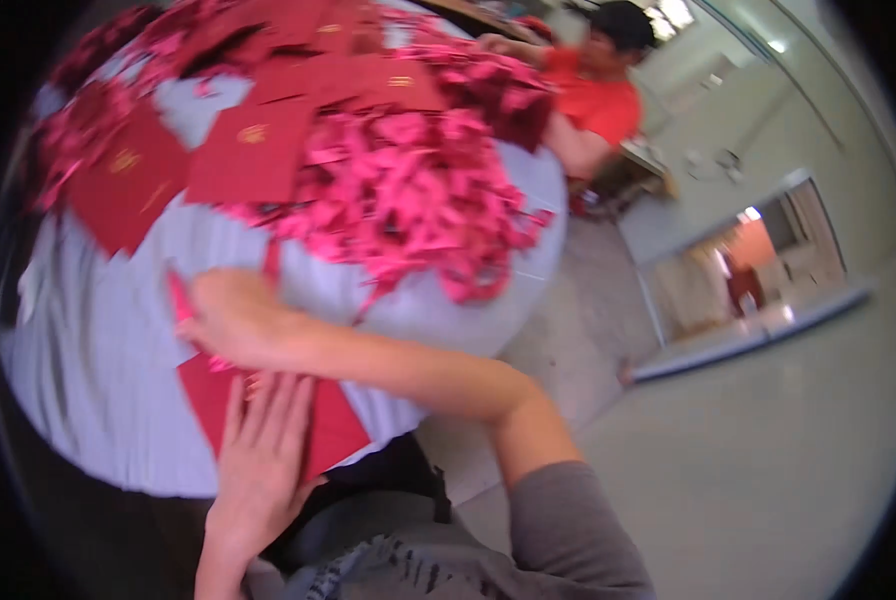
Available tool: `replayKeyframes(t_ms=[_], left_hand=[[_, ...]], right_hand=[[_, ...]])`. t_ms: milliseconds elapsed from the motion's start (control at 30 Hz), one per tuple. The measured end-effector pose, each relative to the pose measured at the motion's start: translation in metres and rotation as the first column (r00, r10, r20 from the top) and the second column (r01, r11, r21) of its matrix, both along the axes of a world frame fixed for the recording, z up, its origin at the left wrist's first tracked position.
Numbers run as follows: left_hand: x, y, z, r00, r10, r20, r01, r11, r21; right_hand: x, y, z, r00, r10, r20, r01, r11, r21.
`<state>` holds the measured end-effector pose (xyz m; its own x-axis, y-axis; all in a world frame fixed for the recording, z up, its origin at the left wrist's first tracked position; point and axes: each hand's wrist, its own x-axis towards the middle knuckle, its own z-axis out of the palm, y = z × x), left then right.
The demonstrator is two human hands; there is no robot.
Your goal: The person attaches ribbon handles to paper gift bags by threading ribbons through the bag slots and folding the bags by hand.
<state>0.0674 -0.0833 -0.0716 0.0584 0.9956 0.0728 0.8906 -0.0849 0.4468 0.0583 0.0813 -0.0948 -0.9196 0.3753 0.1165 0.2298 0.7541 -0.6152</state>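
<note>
A flat red paper piece (333,425), looking like a bag or card, lies at the table's near edge with a small gold mark partly covered. My left hand (263,440) rests on it, fingers stretched out and pressing it down. My right hand (233,315) is over its far edge, the forearm crossing above my left fingertips. Its fingers are closed, somewhat blurred, on a pink ribbon (179,298) that sticks out on the left. More pink shows at the paper's far edge, below my right hand.
A big heap of pink ribbons (408,190) covers the table's far middle. Several red pieces with gold emblems (248,150) lie beside and behind it. The round table wears a pale cloth (98,380). Across it, a person in a red shirt (598,100) reaches over the far right.
</note>
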Motion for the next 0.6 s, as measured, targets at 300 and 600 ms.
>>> replayKeyframes(t_ms=[300, 600], left_hand=[[0.013, 0.007, 0.01, 0.999, -0.012, -0.039, 0.013, 1.0, 0.006], [-0.015, -0.006, 0.033, 0.994, -0.081, 0.071, 0.076, 0.995, 0.072]], right_hand=[[-0.004, 0.001, -0.025, 0.909, -0.175, -0.379, 0.167, 0.985, -0.053], [0.039, 0.027, 0.036, 0.83, -0.221, -0.513, 0.187, 0.975, -0.118]])
